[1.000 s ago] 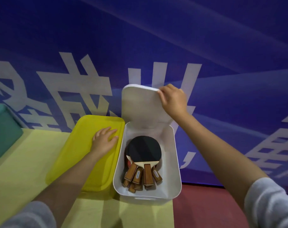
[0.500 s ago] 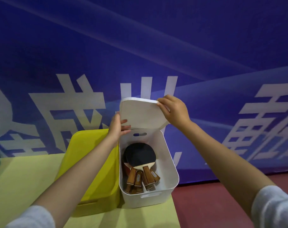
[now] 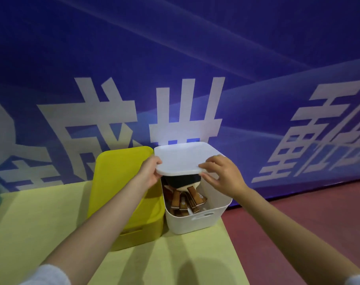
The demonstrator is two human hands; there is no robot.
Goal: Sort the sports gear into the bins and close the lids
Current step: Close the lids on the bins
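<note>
Left hand [image 3: 149, 175] and right hand [image 3: 223, 175] each pinching the white lid [image 3: 180, 159], holding it half over the white bin [image 3: 197, 220], several paddles [image 3: 185, 192] showing inside, one shut yellow bin [image 3: 123, 194] sitting alongside

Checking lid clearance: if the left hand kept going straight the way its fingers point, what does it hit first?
The left hand grips the white lid at its near left corner, fingers pointing right. Straight on, they'd likely meet the lid's underside or the right hand; depth is unclear.

Left hand [image 3: 149, 174] and right hand [image 3: 222, 175] gripping white lid [image 3: 181, 159] over white bin [image 3: 197, 220], paddles [image 3: 185, 194] inside
</note>
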